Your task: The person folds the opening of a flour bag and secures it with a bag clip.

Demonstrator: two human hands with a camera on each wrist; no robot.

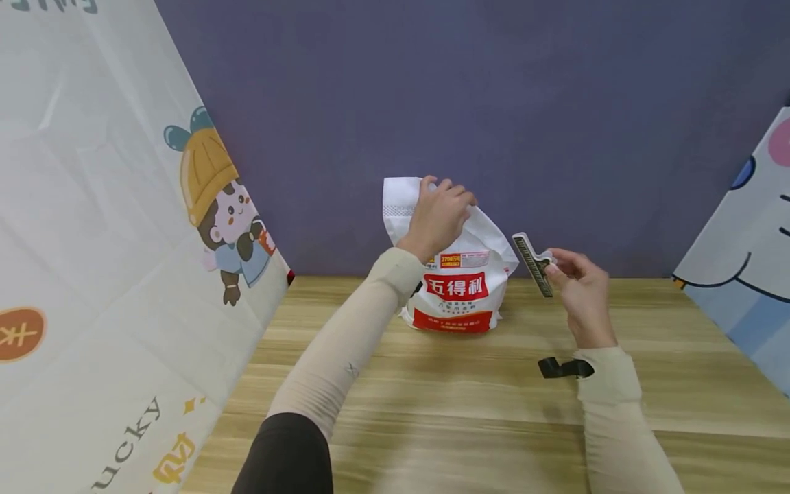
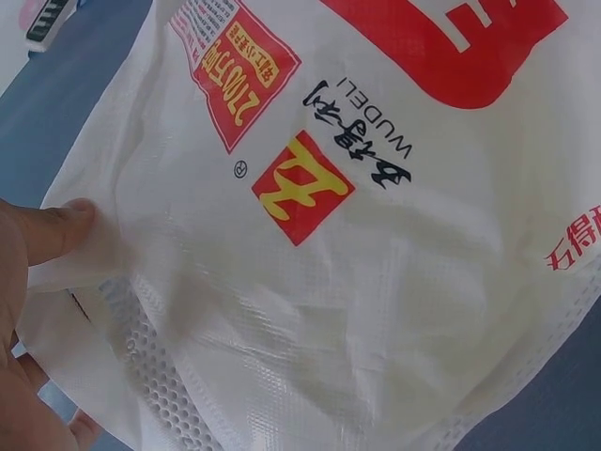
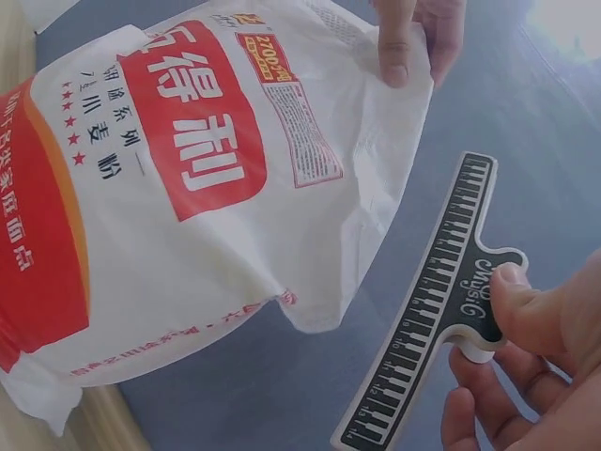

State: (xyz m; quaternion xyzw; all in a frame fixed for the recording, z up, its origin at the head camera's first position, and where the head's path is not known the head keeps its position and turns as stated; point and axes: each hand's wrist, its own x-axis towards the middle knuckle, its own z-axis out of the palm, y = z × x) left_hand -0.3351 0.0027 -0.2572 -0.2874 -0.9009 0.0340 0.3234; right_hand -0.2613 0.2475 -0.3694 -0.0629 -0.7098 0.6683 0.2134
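Observation:
A white flour bag (image 1: 457, 295) with red printing stands on the wooden table near the back wall. My left hand (image 1: 439, 214) grips the bag's upper part, where the top is folded over; in the left wrist view the thumb (image 2: 61, 230) presses on the white bag material (image 2: 282, 329). To the right of the bag, my right hand (image 1: 580, 288) holds a clip (image 1: 533, 266) with a piano-key pattern, raised above the table. In the right wrist view, thumb and fingers pinch the handle of the clip (image 3: 423, 310), which is apart from the bag (image 3: 216, 188).
The wooden table (image 1: 432, 425) extends toward me. A dark blue-grey wall (image 1: 494, 103) rises behind the bag. At the left stands a white panel (image 1: 92, 226) with cartoon prints, and another printed panel (image 1: 753, 233) is at the right. A black strap (image 1: 561, 368) sticks out from the right wrist.

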